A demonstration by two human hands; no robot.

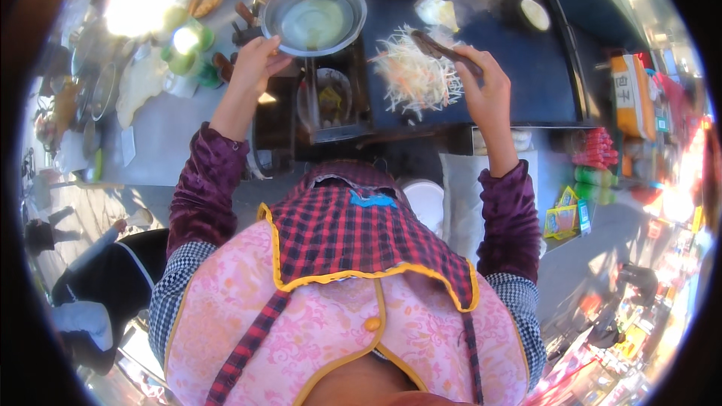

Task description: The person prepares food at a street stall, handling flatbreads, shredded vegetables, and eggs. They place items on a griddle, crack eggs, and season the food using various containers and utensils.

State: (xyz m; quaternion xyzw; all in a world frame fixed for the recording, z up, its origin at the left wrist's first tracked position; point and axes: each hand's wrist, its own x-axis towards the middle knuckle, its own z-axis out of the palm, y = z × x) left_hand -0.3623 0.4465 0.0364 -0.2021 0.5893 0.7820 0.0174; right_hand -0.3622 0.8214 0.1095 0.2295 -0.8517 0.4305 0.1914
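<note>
My left hand [256,65] grips the near left rim of a round metal bowl [272,22] that holds a cloudy, pale liquid. A dark-handled tool [445,52] is in my right hand [488,82], its end over a heap of shredded pale vegetables with some orange shreds [414,76]. The heap lies on a flat dark griddle [507,73]. Just beyond the heap sits a whitish-yellow piece of food [437,12], perhaps egg. Two pale round flatbreads [535,14] lie at the griddle's far right. Whether the bowl rests on anything is hidden.
Green-capped bottles [189,51] and wooden-handled tools [242,14] stand left of the bowl. An open metal compartment [338,134] adjoins the griddle. At the right are yellow packets [561,219], red-wrapped items [595,148] and an orange box [634,96]. A person [113,282] is at the lower left.
</note>
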